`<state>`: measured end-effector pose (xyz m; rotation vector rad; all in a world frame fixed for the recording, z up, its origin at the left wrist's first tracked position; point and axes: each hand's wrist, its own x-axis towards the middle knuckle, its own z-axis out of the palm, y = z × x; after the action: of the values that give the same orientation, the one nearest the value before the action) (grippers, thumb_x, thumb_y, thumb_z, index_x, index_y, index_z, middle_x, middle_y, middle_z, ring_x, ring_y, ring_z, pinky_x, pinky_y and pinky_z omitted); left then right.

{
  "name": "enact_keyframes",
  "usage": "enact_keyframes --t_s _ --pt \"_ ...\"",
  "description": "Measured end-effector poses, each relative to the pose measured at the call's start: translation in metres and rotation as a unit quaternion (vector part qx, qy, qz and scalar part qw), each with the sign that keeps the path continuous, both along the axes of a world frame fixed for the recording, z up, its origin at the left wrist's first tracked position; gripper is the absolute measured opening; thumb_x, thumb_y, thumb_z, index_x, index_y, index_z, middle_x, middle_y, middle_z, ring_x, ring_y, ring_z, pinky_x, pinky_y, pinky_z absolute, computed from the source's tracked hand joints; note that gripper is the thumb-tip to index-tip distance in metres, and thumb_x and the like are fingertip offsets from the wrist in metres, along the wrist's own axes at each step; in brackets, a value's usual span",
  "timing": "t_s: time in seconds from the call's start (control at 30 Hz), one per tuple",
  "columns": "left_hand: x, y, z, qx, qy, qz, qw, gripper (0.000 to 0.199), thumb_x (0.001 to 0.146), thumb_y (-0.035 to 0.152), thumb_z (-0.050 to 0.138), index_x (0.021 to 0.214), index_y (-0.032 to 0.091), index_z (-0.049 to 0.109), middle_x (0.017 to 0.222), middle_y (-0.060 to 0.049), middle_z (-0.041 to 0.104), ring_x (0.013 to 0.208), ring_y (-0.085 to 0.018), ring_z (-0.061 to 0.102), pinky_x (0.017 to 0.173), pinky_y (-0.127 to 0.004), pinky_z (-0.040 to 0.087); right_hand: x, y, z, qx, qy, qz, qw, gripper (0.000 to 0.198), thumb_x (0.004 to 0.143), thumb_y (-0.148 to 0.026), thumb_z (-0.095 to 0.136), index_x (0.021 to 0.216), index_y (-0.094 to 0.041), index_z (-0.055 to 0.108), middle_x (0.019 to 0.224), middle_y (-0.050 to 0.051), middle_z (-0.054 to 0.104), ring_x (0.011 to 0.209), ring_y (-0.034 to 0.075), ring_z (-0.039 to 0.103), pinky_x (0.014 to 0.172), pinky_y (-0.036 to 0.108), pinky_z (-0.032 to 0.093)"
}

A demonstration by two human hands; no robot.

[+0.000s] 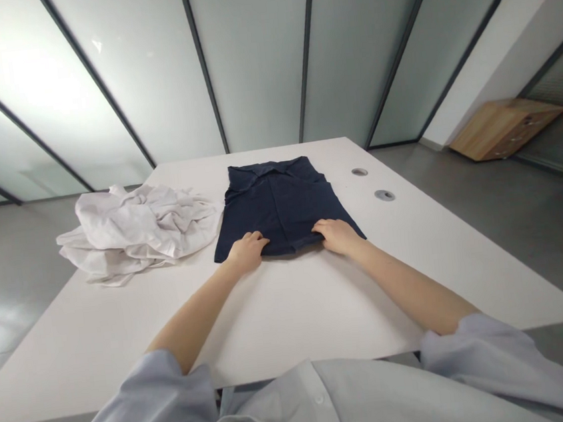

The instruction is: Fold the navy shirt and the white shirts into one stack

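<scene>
A dark navy folded garment (285,204) lies on the white table in front of me, with a seam down its middle and collar-like folds at its far end. My left hand (246,251) is closed on the left part of its near edge, fingers curled over the cloth. On the right part of that same edge, my right hand (337,235) pinches the fabric. Between the hands the edge lifts slightly off the table. To the left, a crumpled heap of white cloth (147,225) rests near the garment and hangs past the table's left edge.
The white table (313,322) has two round cable holes on its right side, one a grommet (384,195). Frosted glass panels (255,59) stand behind it. A wooden cabinet (504,127) is on the floor at far right.
</scene>
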<state>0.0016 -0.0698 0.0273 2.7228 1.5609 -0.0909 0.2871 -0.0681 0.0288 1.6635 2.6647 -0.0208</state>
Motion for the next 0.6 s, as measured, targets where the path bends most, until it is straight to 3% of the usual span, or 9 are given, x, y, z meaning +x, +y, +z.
enact_keyframes --t_s 0.2,0.37,0.47,0.6 --pt "-0.054 -0.004 0.001 0.003 0.029 0.017 0.999 0.064 0.078 0.003 0.046 0.137 0.024 0.055 0.139 -0.005 0.054 0.119 -0.023 0.054 0.103 -0.033 0.044 0.041 -0.003 -0.018 0.02 0.019 0.012 1.0 0.06 0.074 -0.002 0.049 0.131 -0.018 0.061 0.138 0.01 0.057 0.125 0.026 0.054 0.105 0.041 0.042" --pt "-0.067 -0.005 -0.005 0.011 -0.025 0.037 0.999 0.061 0.076 0.002 0.042 0.131 0.021 0.061 0.137 -0.004 0.059 0.124 -0.02 0.054 0.108 -0.03 0.04 0.055 -0.008 -0.034 0.036 0.09 0.027 0.995 0.06 0.072 0.0 0.044 0.126 -0.017 0.066 0.138 0.008 0.058 0.129 0.023 0.052 0.111 0.04 0.039" --pt "-0.069 -0.005 0.002 -0.017 -0.066 0.058 0.996 0.061 0.074 0.004 0.04 0.129 0.019 0.063 0.132 -0.005 0.063 0.122 -0.019 0.056 0.107 -0.03 0.04 0.058 -0.009 -0.03 0.026 0.139 0.017 0.99 0.058 0.071 -0.001 0.043 0.12 -0.021 0.069 0.128 0.004 0.066 0.119 0.021 0.06 0.107 0.037 0.043" --pt "-0.072 -0.01 0.024 -0.06 -0.128 0.054 0.988 0.055 0.073 0.008 0.04 0.119 0.019 0.068 0.119 -0.005 0.07 0.111 -0.021 0.063 0.1 -0.031 0.046 0.064 -0.013 -0.005 0.012 0.215 0.01 0.977 0.054 0.068 -0.005 0.043 0.11 -0.022 0.072 0.113 0.003 0.072 0.105 0.021 0.066 0.097 0.034 0.048"
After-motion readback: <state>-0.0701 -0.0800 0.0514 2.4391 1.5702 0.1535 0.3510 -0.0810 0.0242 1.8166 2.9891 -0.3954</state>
